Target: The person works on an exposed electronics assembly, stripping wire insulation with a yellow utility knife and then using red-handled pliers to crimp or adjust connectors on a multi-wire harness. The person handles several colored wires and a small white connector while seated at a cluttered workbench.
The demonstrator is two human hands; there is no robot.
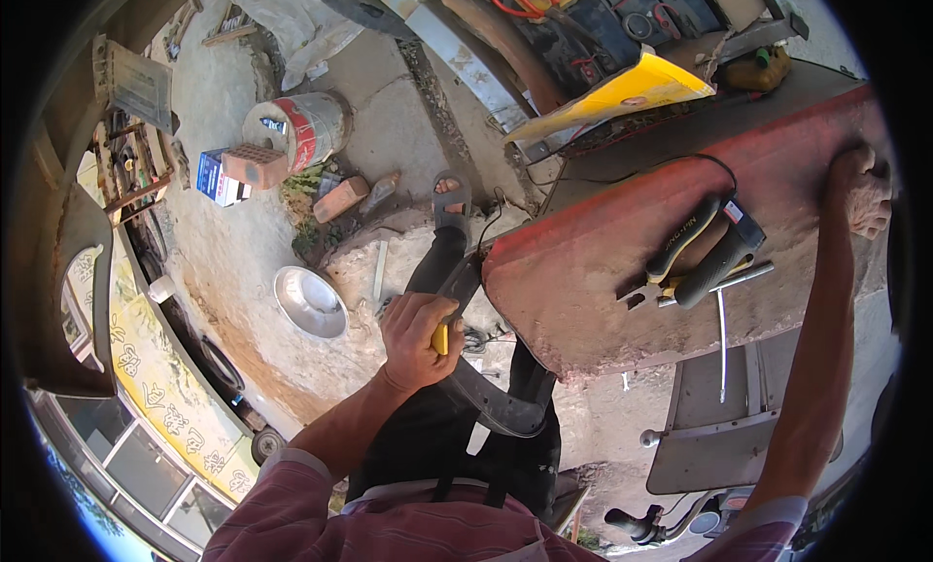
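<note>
My left hand [420, 340] is closed around a small yellow tool [441, 338], mostly hidden by my fingers, in front of a curved black strip [501, 411] over my dark-trousered legs. My right hand [865, 197] grips the far right end of a worn red padded board [573, 299], its fingers curled at the edge. On that board lie black-and-yellow pliers [680, 239], a second black-handled tool [714, 265] with a cable, and a metal T-handled wrench [720, 343].
An open compartment [661, 13] with cables and a yellow flap [622, 90] is above the board. A steel basin [309, 301], bricks [338, 200], a bucket [316, 124] and a blue box [219, 178] stand left on the ground. Handlebars [641, 528] show below right.
</note>
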